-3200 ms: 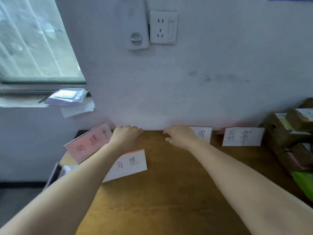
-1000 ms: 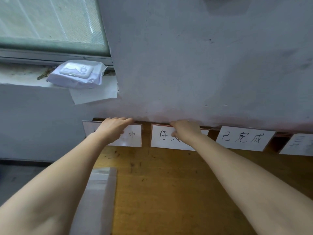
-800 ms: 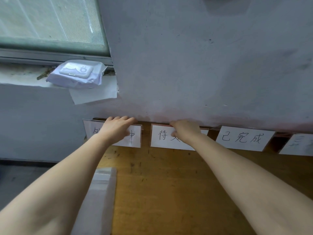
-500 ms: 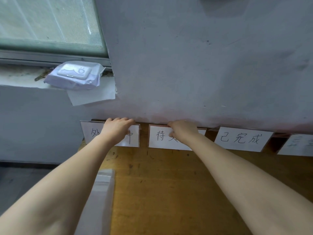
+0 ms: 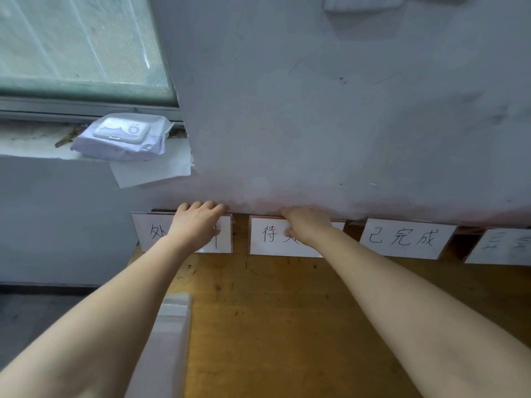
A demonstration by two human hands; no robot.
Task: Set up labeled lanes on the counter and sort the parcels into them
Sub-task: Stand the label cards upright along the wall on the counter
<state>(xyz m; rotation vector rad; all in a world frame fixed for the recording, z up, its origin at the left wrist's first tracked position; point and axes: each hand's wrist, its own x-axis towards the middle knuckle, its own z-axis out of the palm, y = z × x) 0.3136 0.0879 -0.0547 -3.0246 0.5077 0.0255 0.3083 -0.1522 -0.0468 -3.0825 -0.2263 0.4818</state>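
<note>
Plain workroom, worn wooden counter (image 5: 287,326), handwritten lane labels (image 5: 402,239) against scuffed wall (image 5: 316,110)

Soft, even daylight is admitted through the window (image 5: 80,44) up and left of the left hand (image 5: 195,225). Shadows are kept faint. The end label (image 5: 505,245) far right of the right hand (image 5: 307,225) is blurred (its characters unreadable), and straight lines are bowed toward the edges.

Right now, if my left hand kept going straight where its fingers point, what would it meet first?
The wall, most likely. The left hand grips the top of the leftmost card, fingers pointing at the wall just behind; they may already touch it, depth is unclear.
</note>
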